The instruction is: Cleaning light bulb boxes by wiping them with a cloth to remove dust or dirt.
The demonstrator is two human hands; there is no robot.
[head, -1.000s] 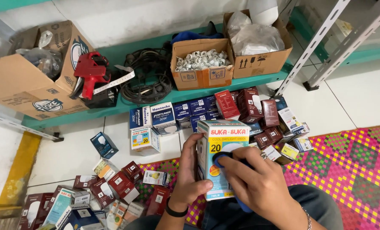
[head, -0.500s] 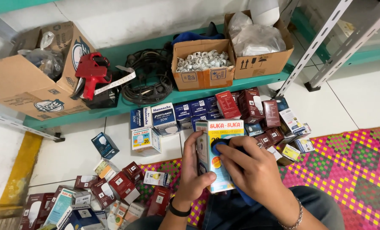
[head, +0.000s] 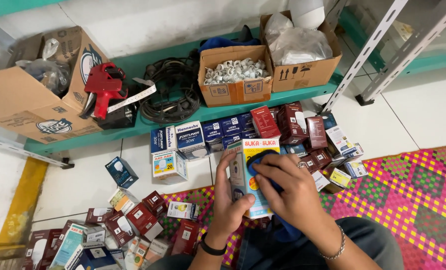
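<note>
Tall yellow-and-blue cardboard bulb box (head: 255,180): likely light, crushable, fragile inside. Left hand (head: 228,205) clasping its side edge; right hand (head: 288,192) pressing blue cloth (head: 263,167) on front.

Shop stockroom floor: piles of boxed light bulbs (head: 278,127), red price-label gun (head: 104,89), cardboard cartons (head: 30,97) on green shelf (head: 148,127).

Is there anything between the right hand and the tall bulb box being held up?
Yes, a dark blue cloth lies between the right hand and the front of the tall bulb box. The left hand holds the box's left side directly, with nothing visible between them.
</note>
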